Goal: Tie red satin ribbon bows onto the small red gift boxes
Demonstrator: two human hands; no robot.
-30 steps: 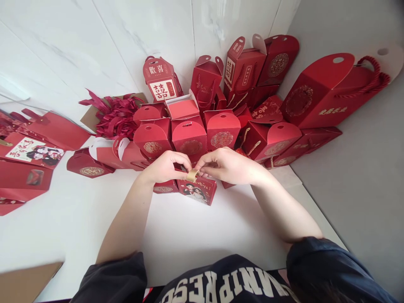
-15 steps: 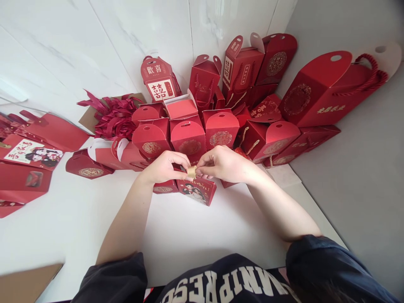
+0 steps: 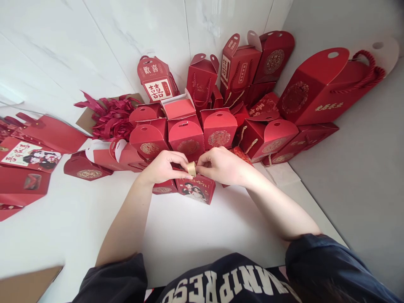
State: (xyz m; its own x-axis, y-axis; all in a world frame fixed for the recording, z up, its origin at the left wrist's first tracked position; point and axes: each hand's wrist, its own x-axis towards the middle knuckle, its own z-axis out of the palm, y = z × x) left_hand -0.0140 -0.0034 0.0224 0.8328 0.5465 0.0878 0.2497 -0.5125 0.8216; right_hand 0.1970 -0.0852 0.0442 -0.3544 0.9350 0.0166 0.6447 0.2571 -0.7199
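Note:
Between the thumb and fingers of my left hand (image 3: 167,167) is a small shiny gold roll (image 3: 191,169), held up just over the red boxes. My right hand (image 3: 221,166) is closed in a pinch at the roll's right edge; its fingertips are partly hidden. Under my hands a red gift box with a cartoon couple (image 3: 197,189) sits at the front of the group. Beside it on the left stands a red box with a round gold emblem (image 3: 164,187), its upper part covered by my left hand.
Several red gift boxes (image 3: 186,134) stand packed behind my hands. A carton of crimson ribbons (image 3: 115,115) is at the back left. Red bags (image 3: 31,158) lie at the far left. A large roped box (image 3: 318,92) rests against the grey wall. Brown cardboard (image 3: 31,282) is at lower left.
The gold roll has turned slightly and sits a little higher between my fingertips. My hands are almost in the same place; the whole view has shifted a little.

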